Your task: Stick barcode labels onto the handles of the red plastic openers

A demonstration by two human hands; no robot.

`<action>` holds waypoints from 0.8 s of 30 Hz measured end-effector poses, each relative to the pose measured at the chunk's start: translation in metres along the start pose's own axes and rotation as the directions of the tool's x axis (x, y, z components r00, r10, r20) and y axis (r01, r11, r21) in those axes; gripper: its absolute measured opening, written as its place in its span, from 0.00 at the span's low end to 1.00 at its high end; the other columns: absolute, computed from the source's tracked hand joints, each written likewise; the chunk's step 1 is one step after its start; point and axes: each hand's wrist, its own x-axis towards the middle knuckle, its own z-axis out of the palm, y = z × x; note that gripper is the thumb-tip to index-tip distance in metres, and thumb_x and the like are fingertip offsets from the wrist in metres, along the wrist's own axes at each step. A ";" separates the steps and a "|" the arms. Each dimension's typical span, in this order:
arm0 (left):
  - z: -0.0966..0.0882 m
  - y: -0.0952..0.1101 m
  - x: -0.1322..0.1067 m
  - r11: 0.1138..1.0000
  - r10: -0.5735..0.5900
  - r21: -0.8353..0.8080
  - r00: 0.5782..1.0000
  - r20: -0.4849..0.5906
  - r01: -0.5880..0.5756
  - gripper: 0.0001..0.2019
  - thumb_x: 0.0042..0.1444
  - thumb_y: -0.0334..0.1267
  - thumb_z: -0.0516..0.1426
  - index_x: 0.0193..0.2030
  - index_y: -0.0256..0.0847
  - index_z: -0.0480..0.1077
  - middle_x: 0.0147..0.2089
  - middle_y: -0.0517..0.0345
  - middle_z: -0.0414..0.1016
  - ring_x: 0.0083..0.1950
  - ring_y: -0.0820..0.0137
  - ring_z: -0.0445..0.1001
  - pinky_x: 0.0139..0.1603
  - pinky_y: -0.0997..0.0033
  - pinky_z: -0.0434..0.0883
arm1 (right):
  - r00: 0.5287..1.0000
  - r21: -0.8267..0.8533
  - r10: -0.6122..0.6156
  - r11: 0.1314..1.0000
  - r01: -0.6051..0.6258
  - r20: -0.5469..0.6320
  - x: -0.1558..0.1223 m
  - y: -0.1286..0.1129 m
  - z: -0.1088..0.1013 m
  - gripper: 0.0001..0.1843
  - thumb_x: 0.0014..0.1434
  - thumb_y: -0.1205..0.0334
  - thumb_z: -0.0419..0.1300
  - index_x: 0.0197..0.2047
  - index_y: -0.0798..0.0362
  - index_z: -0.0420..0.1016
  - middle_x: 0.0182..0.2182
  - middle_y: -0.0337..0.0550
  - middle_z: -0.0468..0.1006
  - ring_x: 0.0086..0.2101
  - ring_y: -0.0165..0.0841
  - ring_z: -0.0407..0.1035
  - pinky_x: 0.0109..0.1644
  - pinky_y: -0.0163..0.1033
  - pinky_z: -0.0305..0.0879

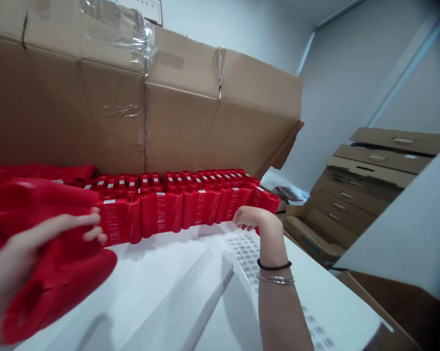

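Observation:
My left hand (30,243) lies on a large red plastic piece (51,273) at the near left, fingers stretched along its top. A long row of red plastic cases (176,204) with white barcode labels stands across the white table (161,287), against a cardboard wall. My right hand (251,218) reaches to the right end of that row, fingers curled down at the last cases; what they grip is hidden. Two bracelets (274,272) sit on that wrist. A sheet of barcode stickers (247,253) lies flat under the right forearm.
A tall flattened cardboard sheet (132,107) with tape stands behind the row. Stacked flat cardboard boxes (366,190) fill the right side beyond the table edge. A white panel (406,234) leans at right, and an open brown box (395,312) sits below it.

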 end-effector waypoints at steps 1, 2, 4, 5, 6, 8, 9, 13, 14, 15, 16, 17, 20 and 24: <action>0.001 -0.001 -0.008 0.998 -0.044 -0.047 0.999 0.021 0.045 0.20 0.49 0.52 0.64 0.46 0.46 0.70 0.35 0.59 0.76 0.37 0.62 0.78 0.37 0.62 0.79 | 1.000 -0.011 -0.005 1.000 0.005 -0.013 -0.003 -0.004 0.000 0.06 0.64 0.68 0.57 0.34 0.60 0.72 0.30 0.43 0.74 0.28 0.29 0.68 0.33 0.35 0.65; 0.005 -0.003 -0.015 0.979 -0.138 -0.144 0.990 0.042 0.143 0.17 0.47 0.47 0.66 0.41 0.43 0.71 0.34 0.58 0.75 0.32 0.67 0.75 0.33 0.67 0.78 | 0.999 -0.021 -0.032 0.999 0.031 -0.038 -0.008 -0.010 -0.001 0.08 0.65 0.66 0.56 0.36 0.60 0.73 0.33 0.47 0.76 0.30 0.31 0.69 0.34 0.37 0.65; 0.018 -0.005 -0.021 0.917 -0.250 -0.292 0.962 0.107 0.271 0.13 0.48 0.42 0.67 0.34 0.39 0.69 0.31 0.59 0.72 0.26 0.74 0.70 0.26 0.75 0.73 | 0.982 -0.027 -0.159 0.987 0.157 -0.099 -0.023 -0.024 -0.002 0.13 0.68 0.60 0.53 0.40 0.59 0.75 0.41 0.52 0.77 0.38 0.36 0.72 0.40 0.40 0.65; 0.025 -0.006 -0.022 0.903 -0.255 -0.324 0.959 0.122 0.281 0.12 0.49 0.40 0.67 0.32 0.37 0.69 0.30 0.57 0.71 0.25 0.75 0.69 0.25 0.76 0.71 | 0.959 -0.018 -0.260 0.966 0.259 -0.111 -0.033 -0.033 -0.001 0.16 0.69 0.54 0.52 0.44 0.57 0.75 0.45 0.51 0.77 0.42 0.38 0.71 0.44 0.40 0.65; 0.030 -0.006 -0.022 0.906 -0.228 -0.336 0.966 0.123 0.257 0.12 0.50 0.40 0.66 0.32 0.36 0.70 0.30 0.56 0.72 0.26 0.74 0.70 0.26 0.76 0.71 | 0.926 0.004 -0.363 0.931 0.366 -0.105 -0.043 -0.043 0.001 0.20 0.69 0.48 0.50 0.48 0.53 0.75 0.49 0.47 0.76 0.47 0.37 0.70 0.49 0.38 0.64; 0.037 -0.006 -0.021 0.933 -0.112 -0.337 0.991 0.071 0.129 0.13 0.49 0.40 0.67 0.37 0.35 0.72 0.35 0.52 0.75 0.33 0.70 0.74 0.31 0.75 0.74 | 0.801 0.145 -0.599 0.791 0.595 -0.019 -0.063 -0.067 0.010 0.28 0.66 0.38 0.50 0.57 0.49 0.71 0.54 0.45 0.74 0.50 0.38 0.70 0.51 0.38 0.65; 0.039 -0.006 -0.021 0.942 -0.037 -0.333 0.999 0.033 0.046 0.16 0.48 0.41 0.67 0.40 0.36 0.72 0.38 0.50 0.77 0.38 0.67 0.76 0.35 0.74 0.75 | 0.727 0.246 -0.685 0.713 0.657 0.045 -0.072 -0.079 0.017 0.31 0.65 0.36 0.52 0.60 0.49 0.68 0.55 0.46 0.73 0.51 0.39 0.70 0.52 0.39 0.66; 0.042 -0.011 -0.024 0.911 0.218 -0.343 0.974 -0.068 -0.228 0.21 0.45 0.45 0.69 0.43 0.38 0.72 0.47 0.53 0.77 0.52 0.64 0.75 0.48 0.73 0.74 | 0.546 0.298 -0.829 0.554 0.777 0.120 -0.100 -0.122 0.050 0.36 0.61 0.41 0.60 0.67 0.47 0.60 0.63 0.45 0.64 0.59 0.42 0.62 0.60 0.42 0.62; 0.043 -0.014 -0.024 0.903 0.248 -0.345 0.967 -0.063 -0.255 0.20 0.46 0.45 0.68 0.44 0.39 0.72 0.48 0.54 0.77 0.54 0.64 0.74 0.51 0.73 0.73 | 0.529 0.300 -0.841 0.537 0.789 0.114 -0.103 -0.130 0.058 0.37 0.60 0.42 0.62 0.67 0.47 0.60 0.63 0.46 0.64 0.60 0.42 0.61 0.60 0.43 0.61; 0.044 -0.017 -0.024 0.902 0.264 -0.339 0.963 -0.058 -0.268 0.20 0.48 0.46 0.67 0.46 0.39 0.72 0.50 0.54 0.76 0.56 0.63 0.74 0.53 0.71 0.73 | 0.519 0.308 -0.848 0.525 0.794 0.109 -0.105 -0.137 0.064 0.37 0.59 0.42 0.62 0.67 0.48 0.60 0.62 0.46 0.65 0.59 0.43 0.63 0.59 0.43 0.62; 0.045 -0.020 -0.024 0.909 0.270 -0.317 0.962 -0.049 -0.271 0.21 0.51 0.47 0.65 0.49 0.40 0.71 0.53 0.54 0.75 0.58 0.63 0.72 0.56 0.69 0.72 | 0.505 0.320 -0.857 0.510 0.798 0.106 -0.105 -0.142 0.069 0.36 0.59 0.42 0.63 0.65 0.50 0.61 0.60 0.47 0.67 0.57 0.42 0.64 0.58 0.43 0.63; 0.046 -0.024 -0.024 0.924 0.269 -0.273 0.962 -0.038 -0.269 0.22 0.53 0.48 0.64 0.52 0.41 0.69 0.56 0.53 0.74 0.60 0.62 0.70 0.58 0.67 0.70 | 0.491 0.336 -0.864 0.496 0.801 0.107 -0.104 -0.146 0.074 0.35 0.59 0.43 0.62 0.63 0.51 0.63 0.57 0.47 0.70 0.54 0.41 0.66 0.56 0.43 0.65; 0.047 -0.030 -0.021 0.965 0.250 -0.081 0.968 -0.010 -0.250 0.27 0.55 0.51 0.62 0.59 0.44 0.64 0.63 0.54 0.68 0.67 0.62 0.63 0.67 0.64 0.64 | 0.440 0.392 -0.892 0.443 0.806 0.102 -0.094 -0.152 0.082 0.26 0.60 0.47 0.63 0.57 0.51 0.68 0.50 0.44 0.73 0.49 0.38 0.69 0.51 0.41 0.67; 0.037 -0.025 -0.015 0.983 0.185 -0.037 0.974 0.134 -0.181 0.30 0.53 0.55 0.63 0.58 0.43 0.65 0.62 0.51 0.69 0.67 0.58 0.63 0.67 0.64 0.65 | 0.491 0.429 -0.857 0.507 0.748 0.157 -0.073 -0.151 0.085 0.27 0.59 0.46 0.64 0.56 0.50 0.68 0.49 0.43 0.73 0.50 0.39 0.68 0.53 0.43 0.65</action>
